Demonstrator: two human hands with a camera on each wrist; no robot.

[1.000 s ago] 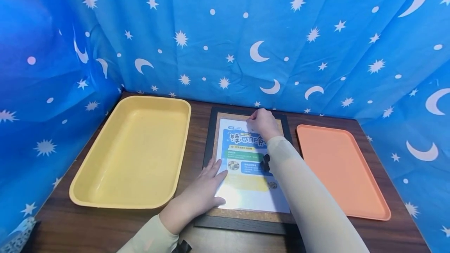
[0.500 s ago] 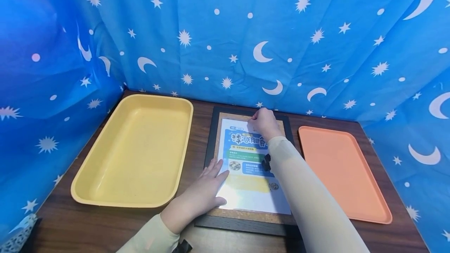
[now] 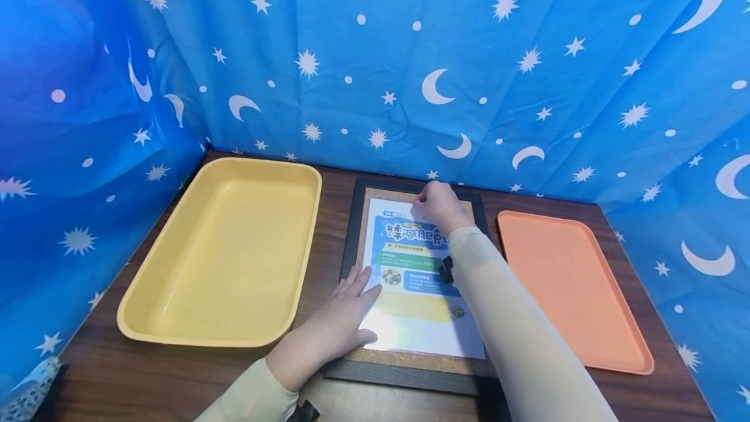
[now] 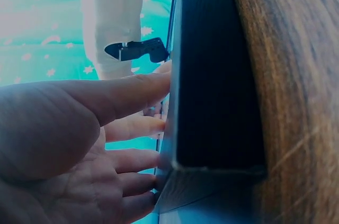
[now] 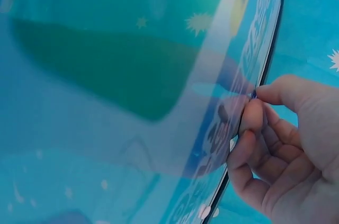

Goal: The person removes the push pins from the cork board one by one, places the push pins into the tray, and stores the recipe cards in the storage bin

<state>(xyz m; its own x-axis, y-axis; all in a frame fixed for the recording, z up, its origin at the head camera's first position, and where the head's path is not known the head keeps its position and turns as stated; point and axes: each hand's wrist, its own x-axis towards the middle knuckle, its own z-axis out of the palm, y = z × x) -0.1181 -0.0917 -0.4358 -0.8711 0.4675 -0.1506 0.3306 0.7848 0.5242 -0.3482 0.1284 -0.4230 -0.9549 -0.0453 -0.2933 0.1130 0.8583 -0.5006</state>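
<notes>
A glossy printed poster sheet (image 3: 410, 305) with blue, green and yellow blocks lies on a cork board (image 3: 404, 359) with a black frame (image 3: 404, 378). At the sheet's top edge my right hand (image 3: 442, 206) pinches a small dark-blue pin (image 5: 253, 95) between thumb and forefinger; most of the pin is hidden by the fingertips. The other fingers are curled against the sheet's surface. Spread over the sheet's lower left edge and the frame, my left hand (image 3: 336, 318) rests with extended fingers. In the left wrist view, its fingertips touch the board beside the black frame.
A deep yellow tray (image 3: 307, 239) stands to the left on the dark wood table (image 3: 176, 383). On the right lies a shallow orange tray (image 3: 562, 285). A blue curtain (image 3: 375, 103) with moons and stars closes off the back and sides.
The head view has shifted slightly, moving the whole scene a little to the right. Both hands stay in place on the sheet, the right wrist turning very slightly.
</notes>
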